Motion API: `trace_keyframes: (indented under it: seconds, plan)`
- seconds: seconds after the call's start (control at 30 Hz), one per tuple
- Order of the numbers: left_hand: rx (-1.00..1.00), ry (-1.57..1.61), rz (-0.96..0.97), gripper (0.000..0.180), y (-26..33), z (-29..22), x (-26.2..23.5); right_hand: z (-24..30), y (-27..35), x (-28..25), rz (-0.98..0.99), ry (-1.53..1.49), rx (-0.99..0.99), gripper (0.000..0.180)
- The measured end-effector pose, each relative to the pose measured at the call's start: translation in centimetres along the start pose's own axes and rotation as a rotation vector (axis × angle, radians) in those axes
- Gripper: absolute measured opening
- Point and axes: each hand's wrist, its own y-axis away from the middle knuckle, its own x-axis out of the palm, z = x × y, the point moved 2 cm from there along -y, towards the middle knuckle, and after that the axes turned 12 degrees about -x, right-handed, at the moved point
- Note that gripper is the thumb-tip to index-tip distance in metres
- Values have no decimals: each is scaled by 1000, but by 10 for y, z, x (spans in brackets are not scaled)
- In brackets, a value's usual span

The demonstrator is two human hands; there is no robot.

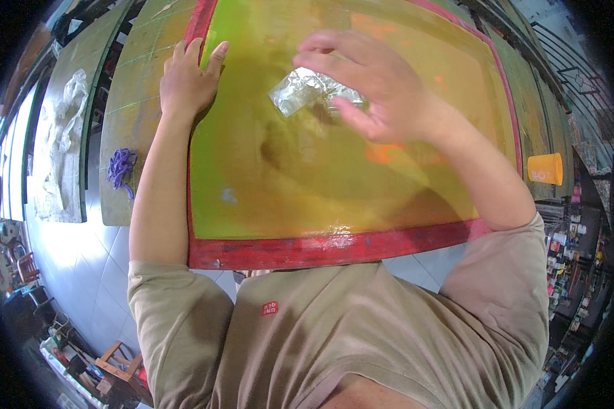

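Note:
A large screen-printing frame [280, 253] with red edges and a yellow-green mesh [252, 198] lies in front of me. My left hand [189, 78] rests on its left edge, fingers spread and thumb reaching toward the mesh. Over the upper middle of the mesh is my right hand [378, 85], slightly blurred, its thumb apart from the curved fingers. Crumpled clear plastic film [297, 92] shows beneath and beside that hand, partly covered by it. Whether the palm touches the film is hidden. Orange patches and dark smudges mark the mesh.
A purple bundle of cord or cloth [121, 169] lies on the worn board [143, 116] at left. Farther left, crumpled whitish plastic [65, 136] lies on another board. An orange-yellow cup [545, 169] stands right of the frame. Shelves with many small containers [566, 252] are at lower right.

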Motion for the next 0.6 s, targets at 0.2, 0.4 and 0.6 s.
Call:
trace_keyframes:
  seconds: [0.2, 0.4, 0.6]
  plan:
    - [-18, -14, 29, 71, 1, -5, -3, -26, -29, 43, 409, -84, 869, 38]
    - [-2, 3, 18, 72, 1, -3, -3, -27, -21, 25, 468, -439, 757, 15]
    - [11, 9, 5, 72, -1, -2, 1, -37, 4, 12, 69, -676, 801, 15]
